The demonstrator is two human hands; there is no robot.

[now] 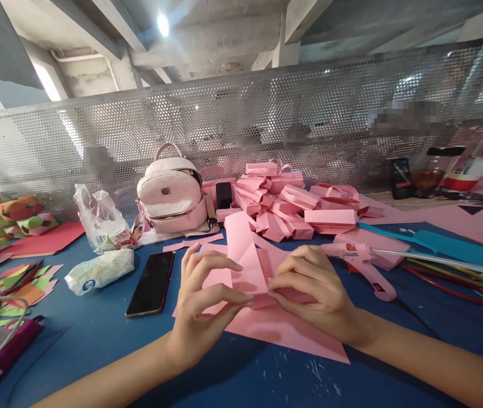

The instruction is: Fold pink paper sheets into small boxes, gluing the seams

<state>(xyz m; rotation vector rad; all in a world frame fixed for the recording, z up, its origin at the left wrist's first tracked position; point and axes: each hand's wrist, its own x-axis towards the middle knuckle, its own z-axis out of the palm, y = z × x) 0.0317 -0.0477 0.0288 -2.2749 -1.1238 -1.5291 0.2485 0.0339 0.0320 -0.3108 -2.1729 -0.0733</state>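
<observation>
A folded piece of pink paper (247,269) stands partly upright between my hands, with creased panels and a long strip rising at its back. My left hand (205,309) has thumb and index finger closed at its lower left edge, the other fingers curved above. At the lower right edge, my right hand (315,283) pinches the same paper, its fingers bent together. Flat under both hands lies a pink paper sheet (292,334). Just beyond my right hand rests a pink glue gun (362,263) with a clear glue stick in its back.
Folded pink paper pieces (283,198) are heaped at the back, beside a pale pink backpack (171,198). A black phone (151,283) and a tissue pack (100,271) lie left. Coloured glue sticks (449,277) lie right on the blue table (109,351). Perforated metal (224,113) stands behind.
</observation>
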